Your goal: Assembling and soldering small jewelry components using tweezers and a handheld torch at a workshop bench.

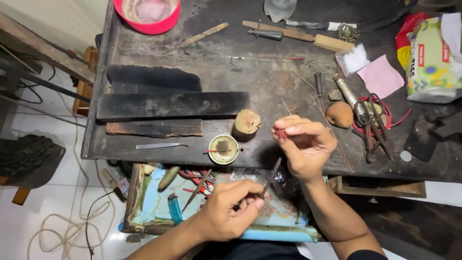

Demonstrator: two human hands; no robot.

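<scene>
My right hand (308, 144) is raised over the front edge of the dark workbench (269, 77), its thumb and fingers pinched on a tiny red piece (281, 134). My left hand (228, 214) is lower, above an open drawer (144, 216), and grips a thin dark metal tool (273, 172) that points up toward the red piece. The tool's tip stops a little short of it.
A small round tin (224, 149) and a wooden stump (247, 122) sit left of my right hand. Charred boards (168, 103) lie further left. Pliers with red wire (373, 123), a brown stone (340, 114), a tissue box (430, 58) and a red bowl (151, 14) ring the bench.
</scene>
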